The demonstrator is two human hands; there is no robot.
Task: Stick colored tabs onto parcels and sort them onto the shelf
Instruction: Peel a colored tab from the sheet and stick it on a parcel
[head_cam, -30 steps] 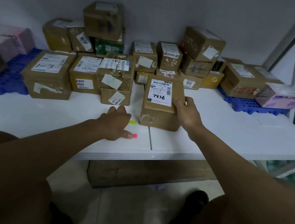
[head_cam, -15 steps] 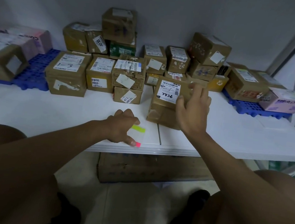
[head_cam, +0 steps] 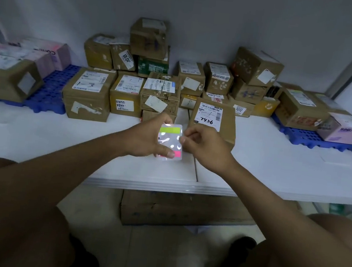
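My left hand (head_cam: pixel 147 140) holds a glossy tab sheet (head_cam: pixel 170 141) above the white shelf (head_cam: pixel 277 168); a yellow-green strip runs across the sheet's top and a pink strip sits at its lower right. My right hand (head_cam: pixel 204 146) is at the sheet's right edge, fingers curled and pinching there. Just behind my hands stands a brown parcel (head_cam: pixel 216 120) whose white label reads 7936.
Several taped cardboard parcels (head_cam: pixel 145 85) are stacked along the back wall. Blue pallets (head_cam: pixel 49 95) at the left and blue pallets (head_cam: pixel 316 137) at the right carry more boxes, some pink. A large carton (head_cam: pixel 183 212) lies on the floor under the shelf.
My left hand lifted the tab sheet off the shelf. My right hand let go of the 7936 parcel, which now rests on the shelf, and came to the sheet's edge.
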